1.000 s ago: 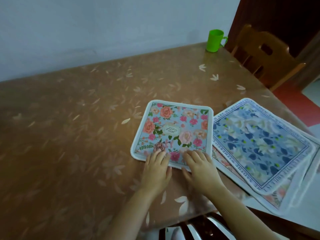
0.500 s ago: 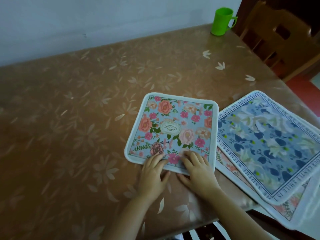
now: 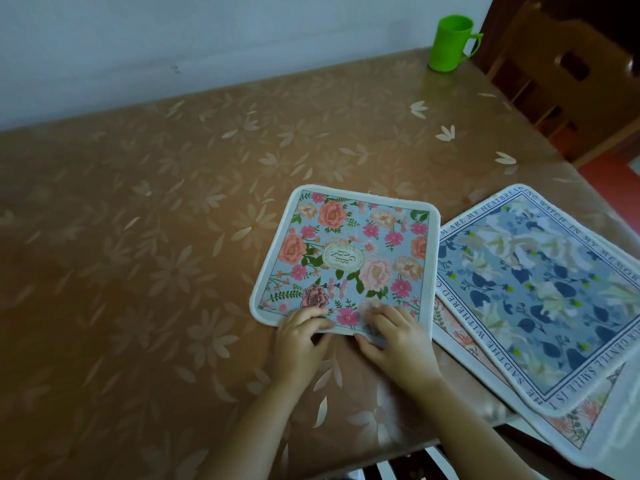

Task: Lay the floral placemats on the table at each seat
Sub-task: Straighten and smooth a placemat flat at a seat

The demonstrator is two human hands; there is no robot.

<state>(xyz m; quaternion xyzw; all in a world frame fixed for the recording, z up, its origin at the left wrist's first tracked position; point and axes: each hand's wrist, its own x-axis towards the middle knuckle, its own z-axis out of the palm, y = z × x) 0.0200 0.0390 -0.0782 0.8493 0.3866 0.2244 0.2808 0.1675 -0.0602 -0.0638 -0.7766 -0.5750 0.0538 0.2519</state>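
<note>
Pink mat (image 3: pixel 346 258) lay flat on the counter (image 3: pixel 138 237), near the front edge and right of centre, slightly skewed to that edge. Judged risk: only the near border was held, so a push or pull would likely turn the mat or ruck its border rather than slide it squarely. The counter's glossy cover probably gripped the backing unevenly, and a mat left askew would not sit true at the seat.

A second risk lay to the right. There the pink mat's right border ran just beside the blue mat (image 3: pixel 540 289), perhaps touching it, and any drift that way could ride over it or nudge it. The blue mat rested on a lower mat (image 3: pixel 571 420), and both overhung the counter's near right corner, so a nudge could tip the pair off the counter.

Left hand (image 3: pixel 299 336) was at the pink mat's near left corner, fingers curled on top and thumb at the border, apparently pinching it. Right hand (image 3: pixel 398 341) was at the near border toward the right, fingers curled on the print and thumb against the edge. As far as could be told, it was likewise clamped on the mat. The border between the hands looked slightly lifted, and the rest of the mat extended away from both hands.

Cup (image 3: pixel 450 43) stood well apart at the far right corner. Chair (image 3: pixel 561 74) stood beyond the counter's right side.
</note>
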